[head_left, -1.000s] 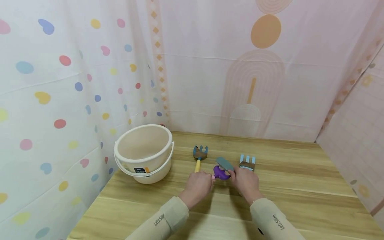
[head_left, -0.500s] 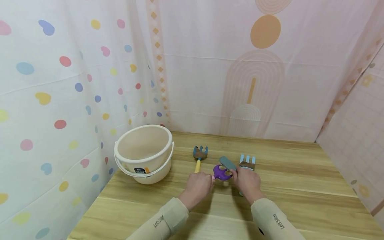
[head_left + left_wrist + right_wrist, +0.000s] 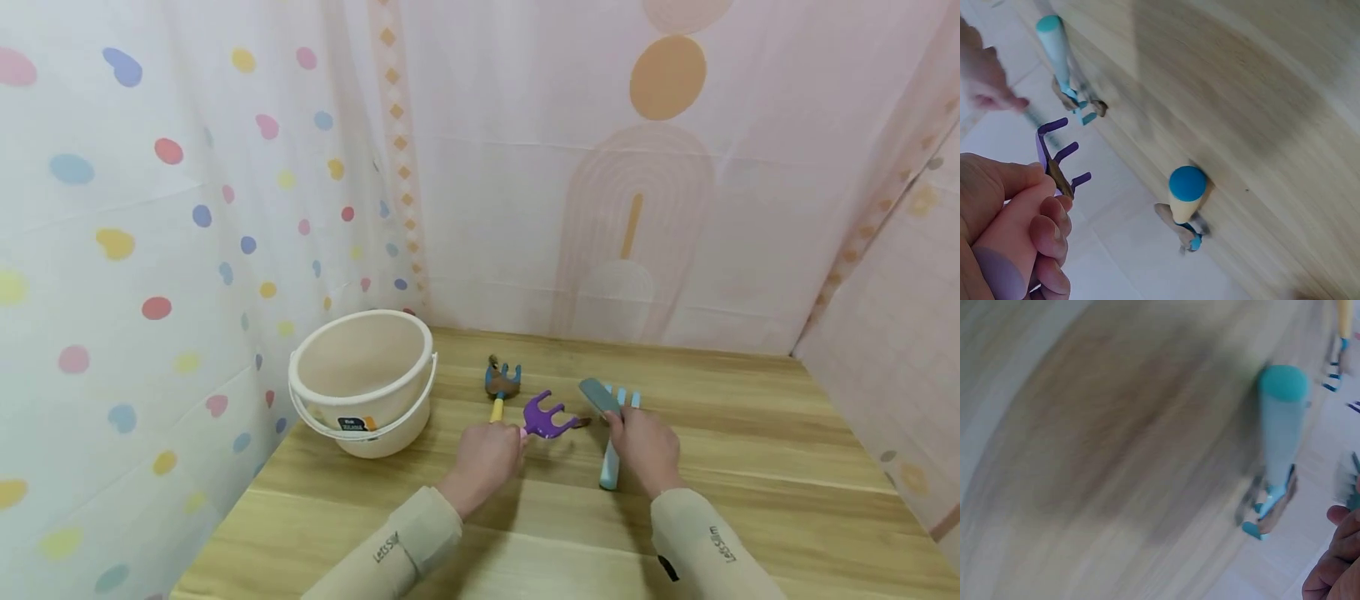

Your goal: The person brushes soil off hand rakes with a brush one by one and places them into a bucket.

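1. Left hand (image 3: 483, 462) grips one purple fork (image 3: 540, 423), at 2 o'clock.
2. Right hand (image 3: 647, 448) grips one brush (image 3: 600, 395), at 11.
3. Desk (image 3: 750, 433), from left hand: one bucket (image 3: 393, 406), 10; one blue fork (image 3: 498, 408), 12; one light-blue fork (image 3: 609, 469), 3.

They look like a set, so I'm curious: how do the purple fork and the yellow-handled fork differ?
The purple fork has a purple head, the yellow-handled fork a blue one. The left hand grips the purple fork; the yellow-handled fork lies on the table. Both are pronged, with brown patches.
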A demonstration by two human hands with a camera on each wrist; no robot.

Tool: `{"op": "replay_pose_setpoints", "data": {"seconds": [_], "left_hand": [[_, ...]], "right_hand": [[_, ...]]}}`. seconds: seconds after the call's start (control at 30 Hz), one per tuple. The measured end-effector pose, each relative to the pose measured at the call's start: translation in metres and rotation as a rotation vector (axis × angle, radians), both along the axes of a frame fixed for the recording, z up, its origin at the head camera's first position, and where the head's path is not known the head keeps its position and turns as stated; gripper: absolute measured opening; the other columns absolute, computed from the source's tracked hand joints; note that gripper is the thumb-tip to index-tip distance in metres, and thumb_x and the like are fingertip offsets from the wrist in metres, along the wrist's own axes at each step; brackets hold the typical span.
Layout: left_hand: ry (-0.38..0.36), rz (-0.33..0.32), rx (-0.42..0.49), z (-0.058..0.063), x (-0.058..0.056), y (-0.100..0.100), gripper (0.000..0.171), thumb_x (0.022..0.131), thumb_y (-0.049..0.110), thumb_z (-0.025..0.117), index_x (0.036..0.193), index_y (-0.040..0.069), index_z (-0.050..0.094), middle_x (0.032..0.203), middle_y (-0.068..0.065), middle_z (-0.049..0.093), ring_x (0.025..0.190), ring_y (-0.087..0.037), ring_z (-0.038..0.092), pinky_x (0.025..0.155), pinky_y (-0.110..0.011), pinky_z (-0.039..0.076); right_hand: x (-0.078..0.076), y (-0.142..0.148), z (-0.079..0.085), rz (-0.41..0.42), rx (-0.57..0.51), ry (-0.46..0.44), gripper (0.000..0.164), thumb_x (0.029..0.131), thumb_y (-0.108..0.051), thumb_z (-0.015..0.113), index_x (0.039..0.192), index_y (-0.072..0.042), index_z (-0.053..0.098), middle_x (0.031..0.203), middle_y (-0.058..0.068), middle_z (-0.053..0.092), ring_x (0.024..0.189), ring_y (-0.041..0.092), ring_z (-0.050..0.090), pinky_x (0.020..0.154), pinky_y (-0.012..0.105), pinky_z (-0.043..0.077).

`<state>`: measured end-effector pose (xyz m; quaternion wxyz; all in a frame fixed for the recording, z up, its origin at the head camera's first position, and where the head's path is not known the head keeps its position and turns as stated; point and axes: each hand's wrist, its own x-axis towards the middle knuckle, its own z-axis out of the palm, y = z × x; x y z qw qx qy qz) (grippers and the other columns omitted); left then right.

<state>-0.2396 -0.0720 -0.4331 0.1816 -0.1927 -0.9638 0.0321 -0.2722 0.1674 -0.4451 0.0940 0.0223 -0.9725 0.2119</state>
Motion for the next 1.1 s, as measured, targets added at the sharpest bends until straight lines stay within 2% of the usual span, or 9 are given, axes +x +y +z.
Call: {"op": "replay_pose_setpoints", "data": {"seconds": [0.07,0.23,0.33,0.57,0.7,0.8,0.93,0.97,1.1], "left_hand": [[-0.02,-0.013,-0.007,0.002,-0.003,0.001,0.03,0.094,0.034,0.065,0.072,0.014,0.067,0.055,0.002,0.052,0.045,-0.014,0.047,0.04,-0.028,0.038],[-0.04,-0.05,-0.001,0.0,-0.002,0.003,0.031,0.095,0.033,0.065,0.071,0.013,0.068,0.055,0.003,0.052,0.045,-0.013,0.047,0.042,-0.028,0.038],[-0.059,-0.036,0.014,-0.003,-0.004,0.002,0.035,0.096,0.032,0.062,0.067,0.014,0.064,0.055,0.002,0.053,0.046,-0.014,0.05,0.043,-0.029,0.04],[-0.152,0.021,0.135,-0.006,-0.008,-0.001,0.034,0.095,0.032,0.062,0.066,0.015,0.056,0.058,0.0,0.051,0.052,-0.016,0.051,0.048,-0.032,0.043],[-0.153,0.004,0.176,-0.007,-0.011,-0.003,0.032,0.093,0.031,0.066,0.067,0.017,0.054,0.059,0.001,0.051,0.054,-0.015,0.051,0.049,-0.031,0.043],[-0.135,-0.01,0.177,-0.008,-0.012,-0.004,0.03,0.092,0.029,0.067,0.068,0.017,0.055,0.059,0.002,0.051,0.054,-0.015,0.051,0.048,-0.03,0.043],[-0.11,-0.025,0.172,-0.006,-0.013,-0.004,0.028,0.093,0.029,0.066,0.069,0.016,0.057,0.059,0.002,0.053,0.053,-0.014,0.051,0.048,-0.03,0.042],[-0.105,-0.028,0.168,-0.006,-0.014,-0.003,0.028,0.093,0.029,0.066,0.07,0.016,0.058,0.059,0.002,0.053,0.052,-0.014,0.051,0.047,-0.03,0.042],[-0.098,-0.04,0.118,-0.006,-0.014,-0.001,0.023,0.093,0.03,0.068,0.076,0.014,0.065,0.061,0.002,0.056,0.052,-0.014,0.054,0.047,-0.03,0.044]], "right_hand": [[-0.001,-0.001,0.003,0.012,-0.023,0.037,0.035,0.103,-0.034,0.051,0.078,-0.01,0.057,0.063,0.004,0.051,0.055,0.02,0.048,0.046,0.034,0.037],[-0.001,-0.007,0.005,0.007,-0.035,0.036,0.034,0.103,-0.036,0.051,0.091,-0.007,0.066,0.065,0.005,0.056,0.055,0.02,0.05,0.045,0.033,0.038],[0.001,-0.007,0.005,-0.009,-0.046,0.038,0.034,0.103,-0.036,0.052,0.097,-0.006,0.068,0.068,0.006,0.057,0.056,0.02,0.05,0.046,0.033,0.038],[0.004,-0.005,0.008,0.001,-0.104,0.045,0.036,0.103,-0.038,0.049,0.079,-0.013,0.059,0.061,0.002,0.05,0.053,0.018,0.047,0.046,0.032,0.034],[0.004,-0.006,0.009,-0.006,-0.108,0.038,0.036,0.103,-0.038,0.049,0.081,-0.013,0.06,0.06,0.002,0.049,0.052,0.017,0.046,0.046,0.031,0.033],[0.005,-0.008,0.01,0.002,-0.102,0.051,0.036,0.103,-0.038,0.05,0.089,-0.009,0.066,0.061,0.003,0.051,0.052,0.017,0.048,0.045,0.031,0.035],[0.009,-0.016,0.01,0.069,-0.093,0.084,0.035,0.103,-0.036,0.051,0.1,-0.006,0.07,0.064,0.004,0.057,0.05,0.016,0.05,0.043,0.031,0.038],[0.01,-0.019,0.011,0.095,-0.089,0.088,0.034,0.103,-0.036,0.052,0.096,-0.007,0.069,0.064,0.005,0.058,0.049,0.016,0.049,0.043,0.032,0.038],[0.014,-0.034,0.009,0.207,-0.028,0.128,0.029,0.1,-0.034,0.058,0.096,-0.008,0.069,0.062,0.001,0.056,0.047,0.013,0.045,0.043,0.031,0.038]]}}
